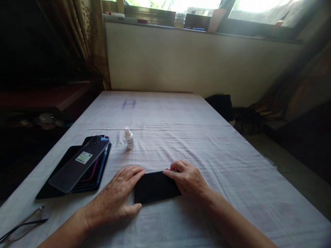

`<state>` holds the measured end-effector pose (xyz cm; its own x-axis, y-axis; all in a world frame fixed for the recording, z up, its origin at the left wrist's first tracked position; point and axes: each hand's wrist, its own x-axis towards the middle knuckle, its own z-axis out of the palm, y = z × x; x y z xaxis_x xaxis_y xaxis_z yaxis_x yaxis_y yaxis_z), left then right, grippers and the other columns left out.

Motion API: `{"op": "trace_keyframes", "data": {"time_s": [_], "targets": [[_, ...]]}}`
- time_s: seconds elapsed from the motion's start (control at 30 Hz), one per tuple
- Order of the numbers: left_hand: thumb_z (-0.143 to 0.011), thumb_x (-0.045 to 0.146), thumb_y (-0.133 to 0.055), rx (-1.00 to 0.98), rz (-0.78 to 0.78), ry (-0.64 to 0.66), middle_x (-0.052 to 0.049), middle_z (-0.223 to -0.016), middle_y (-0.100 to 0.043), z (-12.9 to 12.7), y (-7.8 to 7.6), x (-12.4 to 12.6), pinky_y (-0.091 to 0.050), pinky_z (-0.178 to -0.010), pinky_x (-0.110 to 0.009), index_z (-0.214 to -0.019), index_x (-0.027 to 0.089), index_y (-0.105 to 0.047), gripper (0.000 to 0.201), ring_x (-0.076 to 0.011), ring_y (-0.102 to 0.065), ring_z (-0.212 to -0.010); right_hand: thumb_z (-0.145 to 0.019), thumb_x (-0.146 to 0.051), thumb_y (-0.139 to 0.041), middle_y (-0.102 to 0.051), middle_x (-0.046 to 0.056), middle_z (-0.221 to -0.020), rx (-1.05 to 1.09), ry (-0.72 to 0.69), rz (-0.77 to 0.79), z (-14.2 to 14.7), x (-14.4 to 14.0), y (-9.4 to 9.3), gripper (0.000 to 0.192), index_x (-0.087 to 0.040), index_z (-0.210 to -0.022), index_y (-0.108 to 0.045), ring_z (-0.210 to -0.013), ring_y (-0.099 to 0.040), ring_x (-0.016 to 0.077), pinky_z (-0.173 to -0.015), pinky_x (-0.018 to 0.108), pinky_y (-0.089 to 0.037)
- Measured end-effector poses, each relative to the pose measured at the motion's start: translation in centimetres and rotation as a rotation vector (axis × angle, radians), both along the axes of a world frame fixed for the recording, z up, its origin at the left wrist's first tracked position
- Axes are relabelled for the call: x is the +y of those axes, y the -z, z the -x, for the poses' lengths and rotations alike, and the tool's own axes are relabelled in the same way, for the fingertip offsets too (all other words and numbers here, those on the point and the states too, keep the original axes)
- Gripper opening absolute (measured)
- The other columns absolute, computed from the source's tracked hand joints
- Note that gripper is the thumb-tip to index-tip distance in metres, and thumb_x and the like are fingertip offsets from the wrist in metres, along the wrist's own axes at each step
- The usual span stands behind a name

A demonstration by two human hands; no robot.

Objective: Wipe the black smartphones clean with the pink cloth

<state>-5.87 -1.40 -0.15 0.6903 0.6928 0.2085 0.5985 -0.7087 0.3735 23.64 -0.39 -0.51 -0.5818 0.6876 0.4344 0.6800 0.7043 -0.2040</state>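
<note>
A black smartphone [156,187] lies sideways and dark on the white cloth in front of me. My left hand [119,190] grips its left end, fingertips at the far edge and thumb at the near left corner. At the phone's right end, my right hand [186,177] has its fingers curled and pinched together over the far right part. A bit of pink shows at those fingertips; whether it is nails or a small held thing I cannot make out. Beyond the phone stands a small white bottle [129,138] with a white cap and a printed label.
Left of my hands is a stack of phones and tablets [93,179], topped by a grey phone [74,168] with a white sticker. Eyeglasses [24,222] rest at the near left. The white cloth [165,113] covers the table up to the wall [160,58] below a window.
</note>
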Motion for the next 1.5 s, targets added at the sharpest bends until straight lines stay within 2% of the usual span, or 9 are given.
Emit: {"op": "trace_keyframes", "data": {"time_s": [0.13, 0.33, 0.53, 0.63, 0.97, 1.23, 1.33, 1.4, 1.5], "targets": [[-0.074, 0.041, -0.077, -0.001, -0.032, 0.000, -0.011, -0.144, -0.051, -0.2, 0.7, -0.1, -0.037, -0.113, -0.048, -0.146, 0.023, -0.039, 0.083, -0.0331, -0.046, -0.133, -0.092, -0.013, -0.052, -0.065, 0.005, -0.089, 0.015, -0.043, 0.049, -0.1, -0.7, -0.4, 0.028, -0.023, -0.108, -0.072, -0.078, -0.056, 0.0175, -0.071, 0.029, -0.043], [-0.077, 0.038, -0.075, -0.006, -0.032, -0.007, -0.012, -0.144, -0.050, -0.5, 0.8, -0.1, -0.035, -0.114, -0.049, -0.145, 0.021, -0.039, 0.078, -0.0322, -0.044, -0.134, -0.096, -0.013, -0.048, -0.064, 0.004, -0.087, -0.008, -0.140, 0.095, -0.9, -1.2, -1.5, 0.029, -0.025, -0.106, -0.073, -0.073, -0.055, 0.0144, -0.065, 0.026, -0.041], [-0.077, 0.040, -0.076, 0.004, -0.016, -0.007, -0.012, -0.144, -0.051, -0.4, 0.7, -0.2, -0.036, -0.113, -0.050, -0.144, 0.021, -0.042, 0.078, -0.0335, -0.045, -0.133, -0.091, -0.010, -0.051, -0.065, 0.006, -0.090, 0.021, -0.020, 0.016, -0.1, -0.6, -0.2, 0.030, -0.024, -0.106, -0.073, -0.079, -0.057, 0.0170, -0.071, 0.028, -0.044], [-0.078, 0.040, -0.075, 0.016, -0.030, -0.003, -0.013, -0.143, -0.050, -0.5, 0.6, -0.2, -0.035, -0.113, -0.050, -0.144, 0.019, -0.041, 0.078, -0.0332, -0.044, -0.133, -0.090, -0.010, -0.051, -0.065, 0.006, -0.090, 0.014, -0.013, 0.014, 0.3, -0.3, 0.0, 0.030, -0.023, -0.107, -0.073, -0.079, -0.056, 0.0174, -0.072, 0.029, -0.044], [-0.079, 0.041, -0.074, 0.011, -0.025, -0.003, -0.013, -0.143, -0.051, -0.6, 0.5, -0.2, -0.034, -0.113, -0.049, -0.143, 0.020, -0.041, 0.075, -0.0322, -0.045, -0.133, -0.094, -0.011, -0.049, -0.065, 0.004, -0.092, -0.018, -0.165, 0.157, -0.9, -1.6, -1.5, 0.032, -0.026, -0.105, -0.074, -0.075, -0.056, 0.0151, -0.067, 0.027, -0.041], [-0.080, 0.044, -0.072, 0.018, 0.020, -0.009, -0.013, -0.144, -0.049, -0.5, 0.5, -0.1, -0.033, -0.114, -0.051, -0.145, 0.022, -0.040, 0.076, -0.0334, -0.043, -0.134, -0.090, -0.009, -0.053, -0.065, 0.006, -0.089, -0.024, 0.048, 0.014, 0.3, -0.3, -0.2, 0.030, -0.025, -0.104, -0.075, -0.079, -0.058, 0.0180, -0.071, 0.029, -0.046], [-0.080, 0.043, -0.072, 0.019, 0.046, -0.025, -0.012, -0.144, -0.050, -0.6, 0.3, -0.2, -0.034, -0.114, -0.051, -0.144, 0.022, -0.041, 0.074, -0.0337, -0.043, -0.134, -0.090, -0.008, -0.050, -0.066, 0.007, -0.090, -0.036, 0.171, -0.019, -0.1, 0.1, 0.2, 0.031, -0.022, -0.103, -0.075, -0.080, -0.059, 0.0198, -0.071, 0.030, -0.048], [-0.080, 0.043, -0.072, 0.022, 0.045, -0.026, -0.013, -0.144, -0.050, -0.7, 0.2, -0.2, -0.034, -0.114, -0.052, -0.144, 0.022, -0.042, 0.074, -0.0339, -0.043, -0.134, -0.091, -0.008, -0.048, -0.068, 0.008, -0.091, 0.007, 0.237, -0.027, -0.5, 0.2, 0.4, 0.032, -0.021, -0.108, -0.073, -0.082, -0.061, 0.0208, -0.073, 0.032, -0.050], [-0.080, 0.043, -0.072, 0.026, 0.038, -0.016, -0.013, -0.145, -0.050, -0.6, 0.3, -0.1, -0.033, -0.114, -0.052, -0.144, 0.022, -0.041, 0.074, -0.0336, -0.043, -0.135, -0.093, -0.011, -0.048, -0.071, 0.008, -0.097, 0.181, 0.247, 0.036, -1.0, 0.1, 0.5, 0.032, -0.021, -0.116, -0.068, -0.088, -0.064, 0.0211, -0.078, 0.033, -0.052]]}}
